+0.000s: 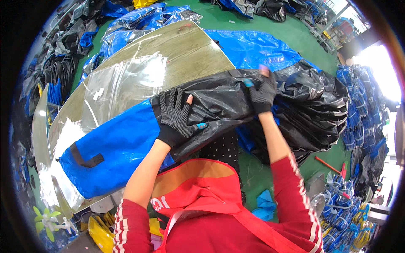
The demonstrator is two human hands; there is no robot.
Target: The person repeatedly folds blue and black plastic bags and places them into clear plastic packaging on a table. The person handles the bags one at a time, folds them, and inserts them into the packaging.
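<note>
A long bag-like sheet piece, blue at its left end [112,145] and black along its middle [215,97], lies across a wood-patterned table. My left hand [175,114], in a black dotted glove with a bare index tip and blue on the thumb, presses flat on the black part beside the blue seam, fingers spread. Further right, my right hand [262,93] in a matching glove rests on the black material, thumb and index apart; its fingertips are slightly blurred. A black strap [84,156] is on the blue end. Gathered black material [312,109] bunches to the right.
The table [196,50] carries a clear plastic sheet [122,84]. Blue sheeting [257,48] lies beyond the table's far right edge. Bundled blue pieces [363,101] stack at the right, near a red-handled tool [329,164]. Piles of black and blue material [63,46] sit far left on the green floor.
</note>
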